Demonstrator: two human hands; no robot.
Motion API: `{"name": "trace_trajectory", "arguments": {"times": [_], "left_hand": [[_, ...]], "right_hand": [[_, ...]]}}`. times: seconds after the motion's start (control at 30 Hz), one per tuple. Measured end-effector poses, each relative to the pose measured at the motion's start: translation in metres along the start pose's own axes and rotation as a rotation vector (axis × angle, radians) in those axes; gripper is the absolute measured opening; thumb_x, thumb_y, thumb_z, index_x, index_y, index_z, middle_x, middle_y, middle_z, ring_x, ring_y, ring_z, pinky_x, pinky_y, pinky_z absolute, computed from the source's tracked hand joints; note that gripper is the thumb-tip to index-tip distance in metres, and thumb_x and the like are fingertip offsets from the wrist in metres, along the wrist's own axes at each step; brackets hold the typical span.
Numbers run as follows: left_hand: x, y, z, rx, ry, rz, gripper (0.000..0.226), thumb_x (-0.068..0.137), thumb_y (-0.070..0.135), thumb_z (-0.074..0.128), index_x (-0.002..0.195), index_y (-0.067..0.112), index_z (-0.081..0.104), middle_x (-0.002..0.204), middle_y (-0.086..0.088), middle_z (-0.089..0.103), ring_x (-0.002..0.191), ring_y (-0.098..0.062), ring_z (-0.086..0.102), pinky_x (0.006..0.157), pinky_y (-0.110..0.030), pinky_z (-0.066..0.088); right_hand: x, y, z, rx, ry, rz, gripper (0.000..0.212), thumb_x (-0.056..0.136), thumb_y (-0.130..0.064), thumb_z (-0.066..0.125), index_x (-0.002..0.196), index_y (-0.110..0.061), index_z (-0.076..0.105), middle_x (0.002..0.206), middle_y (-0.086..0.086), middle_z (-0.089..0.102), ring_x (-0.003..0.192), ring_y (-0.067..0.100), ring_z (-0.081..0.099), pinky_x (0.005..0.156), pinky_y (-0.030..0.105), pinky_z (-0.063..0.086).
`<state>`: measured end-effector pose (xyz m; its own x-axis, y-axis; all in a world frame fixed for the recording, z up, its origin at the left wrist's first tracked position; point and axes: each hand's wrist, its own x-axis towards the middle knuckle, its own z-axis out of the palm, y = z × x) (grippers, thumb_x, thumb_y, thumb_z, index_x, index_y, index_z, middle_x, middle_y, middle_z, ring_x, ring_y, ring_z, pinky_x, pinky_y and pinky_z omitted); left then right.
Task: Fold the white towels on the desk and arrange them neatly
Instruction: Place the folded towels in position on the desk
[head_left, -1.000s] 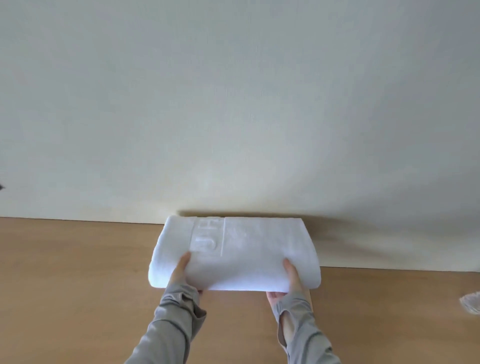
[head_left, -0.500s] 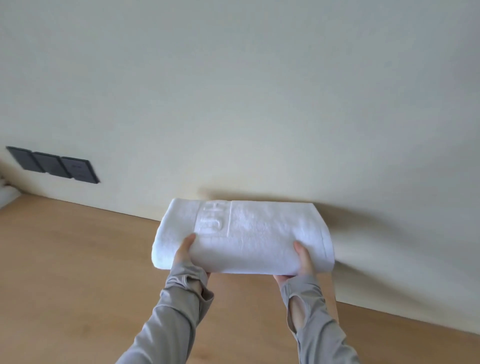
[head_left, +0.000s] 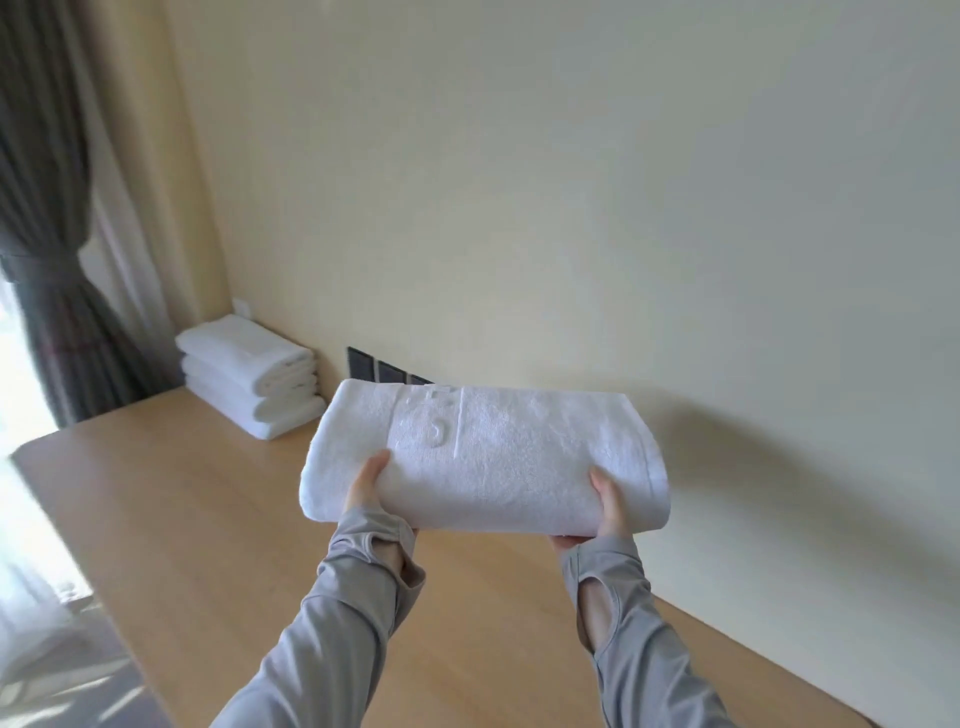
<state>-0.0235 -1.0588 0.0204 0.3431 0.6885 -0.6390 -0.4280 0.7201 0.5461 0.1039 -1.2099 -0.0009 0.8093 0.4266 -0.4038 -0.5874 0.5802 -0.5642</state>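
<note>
A folded white towel (head_left: 514, 462) with an embossed band hangs in the air above the wooden desk (head_left: 208, 519). My left hand (head_left: 371, 488) grips its near left edge, thumb on top. My right hand (head_left: 605, 512) grips its near right edge the same way. Both arms wear grey sleeves. A stack of three folded white towels (head_left: 249, 382) stands at the desk's far left corner, against the wall.
Dark wall sockets (head_left: 376, 369) sit low on the cream wall, partly hidden behind the held towel. A grey curtain (head_left: 47, 260) tied back hangs at the left beside a bright window. The desk's left edge (head_left: 78, 561) drops off toward the floor.
The towel has been lifted off the desk and carried leftward. My view has swung left, bringing the towel stack, sockets and curtain into sight.
</note>
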Motion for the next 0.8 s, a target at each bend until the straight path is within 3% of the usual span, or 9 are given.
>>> {"name": "trace_trajectory", "arguments": {"times": [0.17,0.4,0.53,0.67,0.8], "left_hand": [[0.001,0.088,-0.034,-0.116,0.006,0.07,0.053,0.073,0.036,0.074,0.103,0.015,0.036,0.081,-0.004,0.05,0.07,-0.022,0.051,0.074,-0.039,0.044],[0.021,0.225,-0.101,-0.177,0.026,0.172,0.054,0.072,0.039,0.072,0.104,0.017,0.035,0.084,-0.003,0.05,0.072,-0.022,0.052,0.073,-0.04,0.044],[0.036,0.3,-0.137,-0.191,-0.018,0.222,0.045,0.076,0.041,0.068,0.102,0.019,0.04,0.087,-0.003,0.052,0.075,-0.023,0.053,0.076,-0.041,0.044],[0.048,0.36,-0.159,-0.204,-0.029,0.277,0.032,0.079,0.039,0.065,0.081,0.017,0.042,0.085,-0.003,0.051,0.074,-0.022,0.051,0.08,-0.041,0.043],[0.068,0.404,-0.166,-0.212,-0.023,0.326,0.027,0.08,0.035,0.066,0.078,0.019,0.044,0.084,-0.002,0.052,0.073,-0.021,0.052,0.079,-0.041,0.045]], "right_hand": [[-0.017,0.057,0.081,-0.089,-0.111,0.048,0.035,0.068,-0.027,0.077,0.097,-0.017,0.06,0.097,0.008,0.068,0.09,0.03,0.067,0.083,0.051,0.053],[-0.049,0.164,0.193,-0.135,-0.229,0.124,0.029,0.069,-0.025,0.075,0.092,-0.019,0.058,0.088,0.006,0.067,0.076,0.025,0.066,0.052,0.036,0.057],[-0.067,0.226,0.254,-0.171,-0.272,0.182,0.03,0.068,-0.027,0.076,0.088,-0.019,0.055,0.086,0.007,0.063,0.074,0.026,0.063,0.05,0.036,0.057],[-0.075,0.276,0.304,-0.15,-0.307,0.197,0.034,0.067,-0.026,0.077,0.092,-0.02,0.055,0.091,0.008,0.064,0.079,0.028,0.064,0.048,0.038,0.055],[-0.069,0.309,0.343,-0.171,-0.312,0.205,0.037,0.066,-0.029,0.077,0.093,-0.021,0.053,0.094,0.008,0.06,0.084,0.029,0.061,0.057,0.042,0.056]]}}
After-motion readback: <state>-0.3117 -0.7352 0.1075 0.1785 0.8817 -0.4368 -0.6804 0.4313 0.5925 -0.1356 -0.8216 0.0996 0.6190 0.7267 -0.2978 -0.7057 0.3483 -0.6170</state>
